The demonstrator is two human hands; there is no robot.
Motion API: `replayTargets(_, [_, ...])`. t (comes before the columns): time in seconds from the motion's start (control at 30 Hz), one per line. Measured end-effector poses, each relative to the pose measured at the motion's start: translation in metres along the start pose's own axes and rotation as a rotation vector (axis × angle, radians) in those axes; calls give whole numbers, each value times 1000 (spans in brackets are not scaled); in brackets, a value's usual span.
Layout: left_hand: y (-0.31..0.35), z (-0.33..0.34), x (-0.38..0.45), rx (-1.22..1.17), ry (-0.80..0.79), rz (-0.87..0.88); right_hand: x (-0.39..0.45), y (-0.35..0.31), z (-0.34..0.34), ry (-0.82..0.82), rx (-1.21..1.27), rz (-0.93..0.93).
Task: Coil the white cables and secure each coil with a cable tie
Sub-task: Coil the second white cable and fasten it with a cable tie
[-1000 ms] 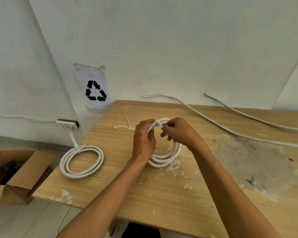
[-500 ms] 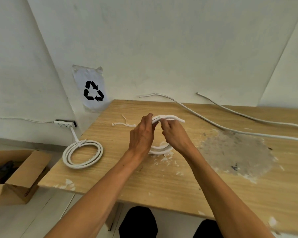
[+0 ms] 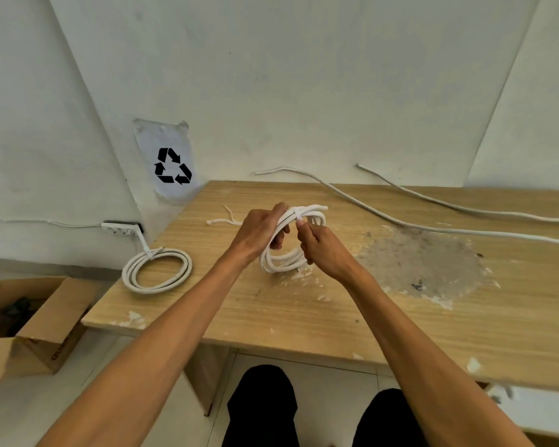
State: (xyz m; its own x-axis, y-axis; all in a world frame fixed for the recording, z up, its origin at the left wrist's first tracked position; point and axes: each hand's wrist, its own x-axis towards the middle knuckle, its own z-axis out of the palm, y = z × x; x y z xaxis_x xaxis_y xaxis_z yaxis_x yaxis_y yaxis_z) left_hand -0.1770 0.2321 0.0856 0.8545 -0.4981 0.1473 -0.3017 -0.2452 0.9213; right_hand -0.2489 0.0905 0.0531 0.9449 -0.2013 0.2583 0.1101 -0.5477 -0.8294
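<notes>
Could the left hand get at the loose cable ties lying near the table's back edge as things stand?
Probably not right away: the left hand is closed on the cable coil. The loose ties lie close behind it on the table with nothing between, so once freed, likely yes.

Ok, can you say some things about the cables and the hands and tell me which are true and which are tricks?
1. The left hand grips the cable coil. True.
2. A finished coil lies near the table's left edge. True.
3. The cardboard box sits on the table. False: it is on the floor, left of the table.
4. Two loose cables lie uncoiled on the table. True.
5. The right hand is resting flat on the table. False: its fingers pinch at the tie on the coil.
</notes>
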Motion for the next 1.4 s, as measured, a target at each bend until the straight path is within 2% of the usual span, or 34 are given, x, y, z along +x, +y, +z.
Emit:
replayTargets(0.1, [3,4,1,-44,5,-95,3,-7,-3,-22,-24,8])
replayTargets(0.23, [-10,18,8,-62,177,-131,0,1,14,34,37,7])
replayTargets(0.4, [-10,16,10,-119,167,-177,0,2,19,23,94,48])
replayTargets(0.47, [-7,11,8,-122,130,-186,2,-3,17,10,87,47])
replayTargets(0.63, [19,-17,12,-50,-94,-169,8,-12,12,-33,-9,15])
replayTargets(0.73, [18,-20,17,-20,-143,-205,14,-17,15,-45,-43,4])
replayTargets(1.03, [-17,-15,19,31,150,-33,19,-30,25,-103,174,42])
replayTargets(1.2, [-19,-4,18,231,321,72,18,-45,14,-135,307,98])
replayTargets(1.33, [-18,8,16,246,311,116,15,-48,4,-99,498,147])
replayTargets(1.4, [-17,5,19,253,259,80,12,-47,2,-136,431,126])
